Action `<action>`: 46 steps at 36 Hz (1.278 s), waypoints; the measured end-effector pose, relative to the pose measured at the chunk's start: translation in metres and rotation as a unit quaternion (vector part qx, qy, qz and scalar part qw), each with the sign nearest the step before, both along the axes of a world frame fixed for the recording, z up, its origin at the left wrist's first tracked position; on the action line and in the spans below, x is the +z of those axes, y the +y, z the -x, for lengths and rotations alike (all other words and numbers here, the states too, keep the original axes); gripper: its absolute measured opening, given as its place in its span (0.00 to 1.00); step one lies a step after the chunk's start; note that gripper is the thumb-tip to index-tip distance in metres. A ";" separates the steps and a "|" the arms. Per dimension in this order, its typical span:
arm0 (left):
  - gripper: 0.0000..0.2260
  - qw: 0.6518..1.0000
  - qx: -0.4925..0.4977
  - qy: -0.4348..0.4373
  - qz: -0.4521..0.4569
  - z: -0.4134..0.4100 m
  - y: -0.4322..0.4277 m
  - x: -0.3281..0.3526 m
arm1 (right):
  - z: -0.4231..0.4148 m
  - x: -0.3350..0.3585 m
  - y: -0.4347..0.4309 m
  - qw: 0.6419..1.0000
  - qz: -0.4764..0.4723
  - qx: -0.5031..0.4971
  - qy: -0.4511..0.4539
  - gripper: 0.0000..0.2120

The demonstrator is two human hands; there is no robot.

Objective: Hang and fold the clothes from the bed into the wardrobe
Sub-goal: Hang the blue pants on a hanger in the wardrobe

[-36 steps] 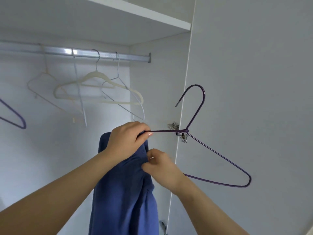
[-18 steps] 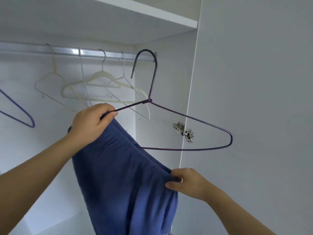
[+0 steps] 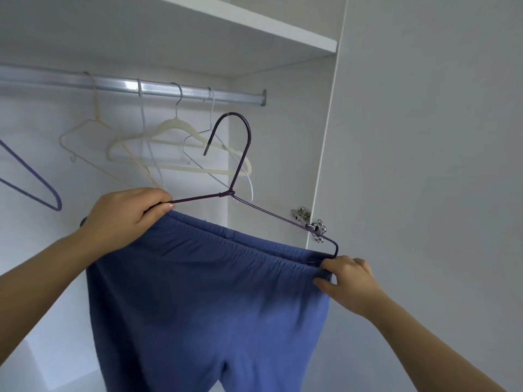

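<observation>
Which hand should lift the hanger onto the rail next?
Left, probably. The left hand already grips the purple hanger near its hook, below the rail. The right hand pinches the blue trousers waistband at the hanger's far end.

Empty hangers [image 3: 181, 154] crowding the rail [image 3: 158, 87]

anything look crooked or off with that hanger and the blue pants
The dark wire hanger is tilted, its right end low. The left hand grips its left arm; the right hand pinches the blue pants waistband at the low end. Nothing looks damaged.
</observation>
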State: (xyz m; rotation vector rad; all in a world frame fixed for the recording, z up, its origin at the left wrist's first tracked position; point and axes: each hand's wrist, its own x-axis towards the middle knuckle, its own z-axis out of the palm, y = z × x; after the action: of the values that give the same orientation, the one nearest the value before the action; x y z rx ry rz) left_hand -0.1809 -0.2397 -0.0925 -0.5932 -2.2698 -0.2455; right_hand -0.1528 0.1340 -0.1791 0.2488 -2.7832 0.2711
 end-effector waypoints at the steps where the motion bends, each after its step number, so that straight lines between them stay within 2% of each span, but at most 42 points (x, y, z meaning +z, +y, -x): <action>1: 0.15 1.000 -0.004 0.008 0.011 -0.001 -0.003 0.001 | 0.000 0.001 0.002 1.000 -0.004 -0.002 0.003 0.06; 5: 0.17 0.998 -0.015 0.021 0.057 -0.003 -0.015 0.003 | 0.002 0.005 0.008 1.000 -0.023 -0.013 0.018 0.07; 9: 0.30 0.993 -0.056 0.034 0.094 -0.003 -0.012 -0.001 | 0.004 0.013 0.000 0.999 -0.022 0.002 0.028 0.06; 12: 0.31 0.992 -0.074 0.040 0.093 -0.002 -0.002 -0.007 | 0.005 0.017 -0.014 0.998 0.004 0.045 0.034 0.06; 15: 0.24 0.995 -0.077 0.042 0.048 -0.001 0.009 -0.012 | 0.004 0.023 -0.027 0.988 0.126 0.088 0.027 0.14; 17: 0.19 0.997 -0.065 0.032 0.010 0.000 0.013 -0.013 | 0.004 0.024 -0.030 0.968 0.224 0.109 0.038 0.19; 19: 0.13 0.999 -0.047 0.006 -0.025 0.002 0.014 -0.013 | 0.002 0.024 -0.029 0.940 0.318 0.116 0.039 0.19; 21: 0.06 0.997 -0.035 -0.029 -0.056 0.004 0.014 -0.015 | 0.000 0.023 -0.026 0.920 0.379 0.098 0.000 0.20; 23: 0.05 0.995 -0.032 -0.053 -0.073 0.004 0.016 -0.016 | 0.000 0.023 -0.022 0.926 0.372 0.064 -0.034 0.22; 24: 0.05 0.994 -0.036 -0.062 -0.077 0.004 0.018 -0.017 | 0.001 0.023 -0.021 0.933 0.353 0.048 -0.045 0.20; 26: 0.04 0.993 -0.048 -0.076 -0.081 0.003 0.023 -0.018 | 0.000 0.024 -0.023 0.951 0.305 0.030 -0.048 0.07; 27: 0.04 0.992 -0.055 -0.081 -0.081 0.003 0.026 -0.018 | 0.000 0.024 -0.024 0.955 0.291 0.031 -0.048 0.05; 30: 0.04 0.990 -0.075 -0.090 -0.079 0.005 0.034 -0.020 | -0.001 0.022 -0.025 0.960 0.272 0.042 -0.052 0.15; 36: 0.07 0.977 -0.103 -0.156 -0.107 0.013 0.049 -0.027 | -0.001 0.025 -0.019 0.960 0.273 0.014 -0.054 0.20; 46: 0.06 0.948 -0.087 -0.279 -0.122 0.035 0.082 -0.040 | -0.002 0.027 -0.007 0.951 0.262 -0.090 -0.140 0.19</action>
State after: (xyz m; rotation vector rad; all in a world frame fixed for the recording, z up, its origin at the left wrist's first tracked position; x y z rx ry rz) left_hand -0.2157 -0.1580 -0.1322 -0.6505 -2.6623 -0.8649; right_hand -0.1509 0.1273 -0.1521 -0.1869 -2.8447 1.0461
